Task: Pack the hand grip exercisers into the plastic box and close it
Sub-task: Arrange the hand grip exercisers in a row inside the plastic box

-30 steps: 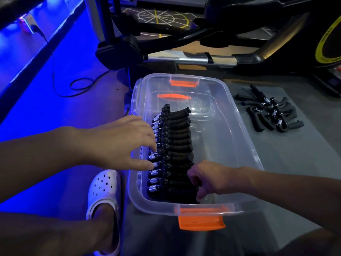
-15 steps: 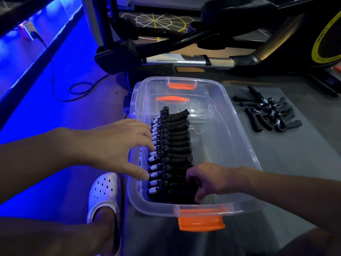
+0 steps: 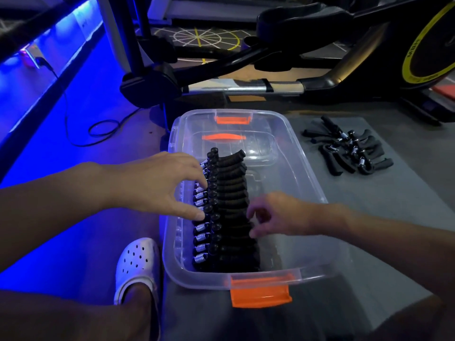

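1. Head view: shows open-topped plastic box (image 3: 310, 188) at left edge of grey mat (image 3: 374, 207).
2. Shows row of hand grip exercisers (image 3: 229, 200) inside, along box's left wall, near end to mid-length.
3. Touches row's spring ends with left hand (image 3: 157, 185), fingers straight and spread, gripping nothing.
4. Hangs right hand (image 3: 275, 215) at row's handle side, fingers loosely curled, apart, holding nothing; contact too blurred to tell.
5. Shows loose pile (image 3: 352, 151) toward mat's far right corner, well apart from box.
6. Shows orange latch (image 3: 261, 292) on near rim, white clog (image 3: 138, 262) just beside box.
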The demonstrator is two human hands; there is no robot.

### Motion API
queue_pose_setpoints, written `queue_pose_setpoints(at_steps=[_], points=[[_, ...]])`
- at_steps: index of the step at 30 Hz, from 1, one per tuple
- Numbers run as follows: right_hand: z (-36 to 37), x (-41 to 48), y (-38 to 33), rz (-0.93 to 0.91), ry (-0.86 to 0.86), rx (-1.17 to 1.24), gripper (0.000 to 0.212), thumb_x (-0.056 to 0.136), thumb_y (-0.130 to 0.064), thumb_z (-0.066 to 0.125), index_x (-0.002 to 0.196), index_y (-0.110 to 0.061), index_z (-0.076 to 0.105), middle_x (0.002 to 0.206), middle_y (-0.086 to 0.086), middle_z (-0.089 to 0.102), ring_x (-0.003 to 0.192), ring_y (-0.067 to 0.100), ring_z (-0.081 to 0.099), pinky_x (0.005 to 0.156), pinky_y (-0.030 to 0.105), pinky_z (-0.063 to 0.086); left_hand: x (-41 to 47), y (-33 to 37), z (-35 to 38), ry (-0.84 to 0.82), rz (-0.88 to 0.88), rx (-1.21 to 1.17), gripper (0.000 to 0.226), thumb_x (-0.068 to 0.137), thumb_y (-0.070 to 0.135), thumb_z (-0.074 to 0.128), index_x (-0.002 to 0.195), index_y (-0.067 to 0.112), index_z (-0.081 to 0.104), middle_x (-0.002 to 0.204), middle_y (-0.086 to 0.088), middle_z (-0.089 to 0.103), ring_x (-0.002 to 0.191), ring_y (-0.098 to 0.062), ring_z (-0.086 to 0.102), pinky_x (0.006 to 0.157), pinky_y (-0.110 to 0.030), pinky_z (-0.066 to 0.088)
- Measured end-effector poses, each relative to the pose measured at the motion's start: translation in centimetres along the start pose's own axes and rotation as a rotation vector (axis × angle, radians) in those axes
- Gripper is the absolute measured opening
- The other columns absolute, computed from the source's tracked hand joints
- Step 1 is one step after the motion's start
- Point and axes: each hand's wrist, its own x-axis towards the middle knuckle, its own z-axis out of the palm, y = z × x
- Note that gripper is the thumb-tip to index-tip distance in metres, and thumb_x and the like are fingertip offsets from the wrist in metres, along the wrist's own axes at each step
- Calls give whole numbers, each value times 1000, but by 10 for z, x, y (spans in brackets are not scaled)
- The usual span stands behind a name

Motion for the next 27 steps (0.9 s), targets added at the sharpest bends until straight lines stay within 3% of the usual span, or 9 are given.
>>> queue_pose_setpoints(at_steps=[4,7,11,15,18,23,27], points=[[-39,-12,8,-22,347,79,11,81,-28,75,86,-20,68,61,-14,56,57,-4,52,57,11,40,24,4,-7,44,7,-20,61,72,80,51,114,37,60,113,21,55,110,1,46,99,-29,40],[-65,-21,27,17,542,84,7,84,-25,71,82,-19,69,67,-14,61,62,-3,55,61,9,40,50,15,-14,69,9,-26,57,74,74,51,113,33,62,110,17,57,105,-4,50,96,-32,43],[-83,-27,70,146,632,144,11,86,-24,68,78,-18,69,65,-4,66,59,6,57,62,26,47,92,34,-18,103,49,-27,55,77,70,48,110,29,64,106,11,60,98,-10,55,91,-36,46],[-84,-33,113,277,657,192,14,86,-21,66,73,-18,66,64,-2,67,52,1,53,55,18,41,137,53,-16,122,96,-1,43,85,61,54,113,29,61,104,15,54,105,-12,54,94,-34,44],[-81,-36,146,384,603,120,12,87,-23,66,76,-18,65,64,-7,61,55,-1,50,50,10,35,165,65,-11,116,108,-8,43,87,59,53,117,28,60,118,10,56,111,-14,52,97,-36,42],[-66,-32,218,625,601,244,18,87,-26,66,80,-9,66,68,3,58,64,17,51,52,26,35,203,75,4,71,76,-4,62,79,72,39,119,30,57,123,9,52,117,-16,49,99,-44,43],[-50,-24,264,764,695,334,19,89,-22,64,89,-3,68,79,6,59,74,20,52,64,25,35,224,78,12,45,50,42,58,84,70,46,124,30,55,128,8,48,122,-17,44,101,-45,40]])
